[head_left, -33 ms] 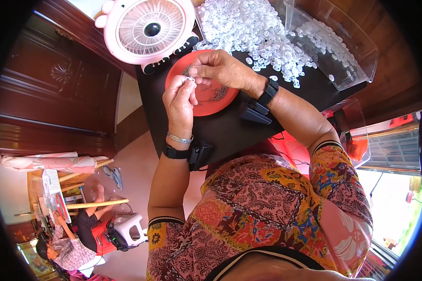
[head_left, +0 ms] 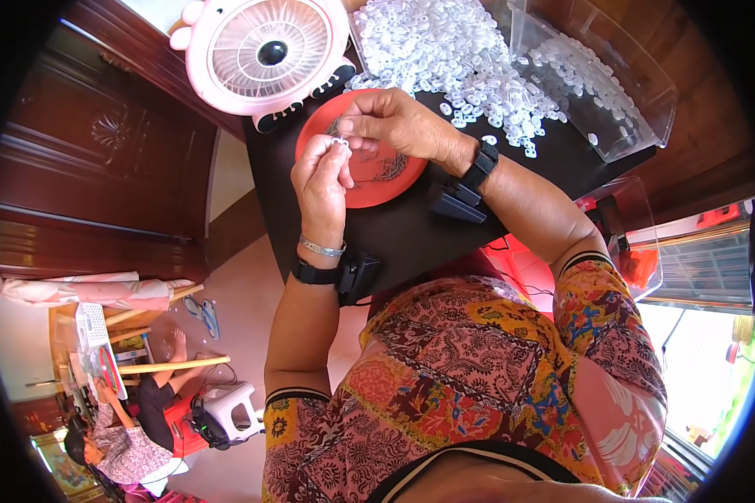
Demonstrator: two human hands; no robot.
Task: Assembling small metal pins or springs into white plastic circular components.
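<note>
Both hands meet above a round orange-red plate (head_left: 367,196) on the dark table. My left hand (head_left: 320,186) pinches a small white plastic piece (head_left: 341,142) between thumb and fingertips. Just above that piece, my right hand (head_left: 404,126) has its thumb and forefinger pressed together; whatever it may hold is too small to make out. Thin dark metal bits (head_left: 391,168), perhaps pins or screws, lie in the plate, partly hidden by my hands. Beyond my right hand spreads a large heap of similar white plastic pieces (head_left: 432,46), each with holes.
A pink fan (head_left: 270,54) stands at the table's far left. At far right, a clear plastic bin (head_left: 646,117) lies tipped with more white pieces inside. The dark tabletop (head_left: 394,239) ends near my body. A seated person (head_left: 130,440) works at lower left beside a stool (head_left: 231,411).
</note>
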